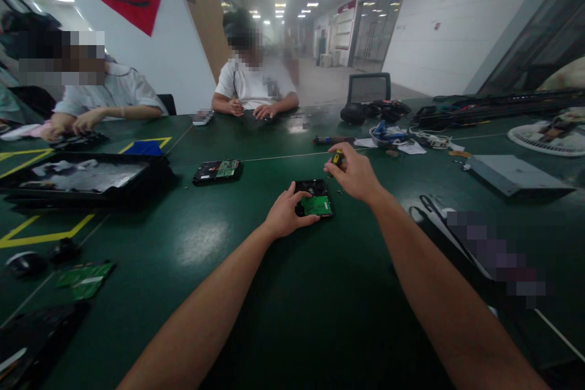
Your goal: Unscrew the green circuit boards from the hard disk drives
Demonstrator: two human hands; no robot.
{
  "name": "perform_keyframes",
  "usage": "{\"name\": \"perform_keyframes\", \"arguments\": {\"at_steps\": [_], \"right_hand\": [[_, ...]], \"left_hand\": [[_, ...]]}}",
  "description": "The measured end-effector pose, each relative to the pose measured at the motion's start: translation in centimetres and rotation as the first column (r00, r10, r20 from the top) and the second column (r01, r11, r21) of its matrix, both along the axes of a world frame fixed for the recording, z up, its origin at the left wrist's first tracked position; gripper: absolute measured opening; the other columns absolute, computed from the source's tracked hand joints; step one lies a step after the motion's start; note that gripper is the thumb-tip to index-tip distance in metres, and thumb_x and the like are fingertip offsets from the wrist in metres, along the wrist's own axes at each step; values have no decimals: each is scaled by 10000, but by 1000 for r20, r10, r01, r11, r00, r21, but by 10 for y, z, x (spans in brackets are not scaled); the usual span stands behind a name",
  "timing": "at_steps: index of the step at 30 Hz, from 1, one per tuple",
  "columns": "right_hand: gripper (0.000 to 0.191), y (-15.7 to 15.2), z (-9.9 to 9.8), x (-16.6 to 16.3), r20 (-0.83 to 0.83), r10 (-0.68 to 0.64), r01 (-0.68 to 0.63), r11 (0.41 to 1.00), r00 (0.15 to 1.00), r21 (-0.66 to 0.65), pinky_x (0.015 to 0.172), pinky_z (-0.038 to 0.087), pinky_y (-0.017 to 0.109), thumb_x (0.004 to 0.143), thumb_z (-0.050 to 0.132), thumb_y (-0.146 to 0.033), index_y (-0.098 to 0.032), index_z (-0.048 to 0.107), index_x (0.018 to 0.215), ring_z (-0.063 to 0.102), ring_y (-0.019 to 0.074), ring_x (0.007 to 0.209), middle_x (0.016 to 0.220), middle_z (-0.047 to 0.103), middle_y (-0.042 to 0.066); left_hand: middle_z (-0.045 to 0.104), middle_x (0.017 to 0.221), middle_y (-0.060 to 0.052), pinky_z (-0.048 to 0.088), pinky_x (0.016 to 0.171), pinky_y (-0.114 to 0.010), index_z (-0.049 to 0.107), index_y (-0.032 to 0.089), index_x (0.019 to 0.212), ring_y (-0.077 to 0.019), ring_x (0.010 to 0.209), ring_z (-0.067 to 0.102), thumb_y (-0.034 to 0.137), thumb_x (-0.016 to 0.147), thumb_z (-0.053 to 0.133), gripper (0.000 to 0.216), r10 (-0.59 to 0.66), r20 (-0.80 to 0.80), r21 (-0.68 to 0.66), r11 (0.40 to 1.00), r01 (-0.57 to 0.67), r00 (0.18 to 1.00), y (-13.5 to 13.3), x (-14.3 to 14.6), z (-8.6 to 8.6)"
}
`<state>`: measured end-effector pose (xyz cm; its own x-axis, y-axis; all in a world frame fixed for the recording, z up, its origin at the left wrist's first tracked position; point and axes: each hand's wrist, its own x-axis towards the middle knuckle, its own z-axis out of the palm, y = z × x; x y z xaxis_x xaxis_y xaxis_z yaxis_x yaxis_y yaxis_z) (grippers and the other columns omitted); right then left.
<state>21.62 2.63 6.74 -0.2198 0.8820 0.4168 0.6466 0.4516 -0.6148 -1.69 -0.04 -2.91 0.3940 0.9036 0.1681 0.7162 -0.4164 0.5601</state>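
A black hard drive [314, 196] with a green circuit board facing up lies on the dark green table [219, 237] in front of me. My left hand [287, 214] grips its left edge, fingers curled over the side. Just above the drive's far right corner, my right hand [354, 173] is closed around a small screwdriver with a yellow and black handle [337, 159], tip pointing down toward the drive. A few tiny screws lie on the table beside the drive.
A second hard drive [217, 170] lies to the left, next to a large black tray [82, 178]. Loose green boards [86, 279] sit near left. Cables, a bowl and tools [388, 134] crowd far right; a grey case [514, 173] lies right. Two other people sit across the table.
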Motion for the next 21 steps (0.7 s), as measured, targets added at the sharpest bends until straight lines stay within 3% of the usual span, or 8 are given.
{"name": "perform_keyframes", "arguments": {"at_steps": [8, 14, 21], "right_hand": [[314, 4, -4, 4, 87, -39, 34, 998, 995, 58, 830, 481, 341, 940, 618, -342, -233, 536, 1223, 680, 222, 881, 996, 714, 65], [283, 6, -9, 1, 39, -49, 43, 989, 998, 141, 714, 443, 342, 902, 652, -334, -238, 545, 1146, 624, 213, 752, 865, 678, 42], [262, 7, -12, 0, 15, -32, 29, 985, 999, 169, 692, 437, 343, 908, 642, -336, -245, 542, 1133, 617, 202, 732, 924, 692, 55]], "left_hand": [[266, 1694, -155, 368, 1175, -560, 620, 262, 1351, -422, 1490, 388, 618, 781, 788, 693, 61, 4, 17, 998, -61, 998, 4, 4, -4], [275, 1684, -179, 378, 1167, -544, 625, 273, 1347, -411, 1488, 398, 605, 791, 785, 667, 79, -8, 48, 996, -79, 997, 6, 3, -10], [282, 1682, -173, 392, 1150, -568, 621, 278, 1350, -427, 1484, 396, 606, 789, 786, 671, 75, -2, 29, 997, -75, 997, 6, 3, -9]]}}
